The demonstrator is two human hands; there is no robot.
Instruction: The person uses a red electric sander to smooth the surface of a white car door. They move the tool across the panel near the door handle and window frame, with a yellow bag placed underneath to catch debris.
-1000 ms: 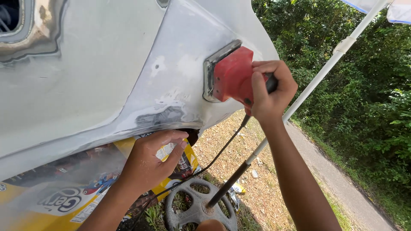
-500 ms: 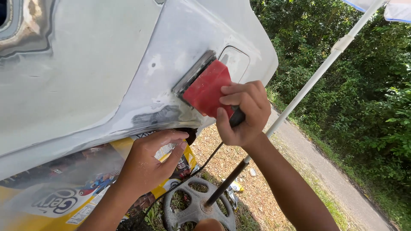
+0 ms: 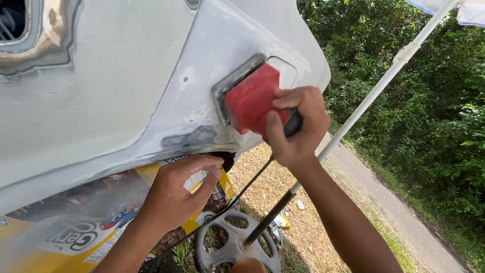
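Observation:
My right hand (image 3: pixel 295 126) grips the black handle of a red electric sander (image 3: pixel 250 98) and presses its pad flat against a white car body panel (image 3: pixel 111 96), just left of a rounded rectangular recess (image 3: pixel 283 71). A black cord (image 3: pixel 252 182) hangs from the sander. My left hand (image 3: pixel 179 189) rests with fingers curled on the panel's lower edge, over yellow printed masking paper (image 3: pixel 65 237). Grey sanded patches (image 3: pixel 187 139) show beneath the sander.
A white canopy pole (image 3: pixel 374 96) slants down to a round metal base (image 3: pixel 235 245) on gravelly grass. A paved path (image 3: pixel 399 212) and dense green bushes (image 3: pixel 434 101) lie to the right. An opening with bare metal (image 3: pixel 30 35) shows at top left.
The sander slid down-left across the panel and has now come back slightly up-right, near the recess. My left hand stayed at the panel's lower edge.

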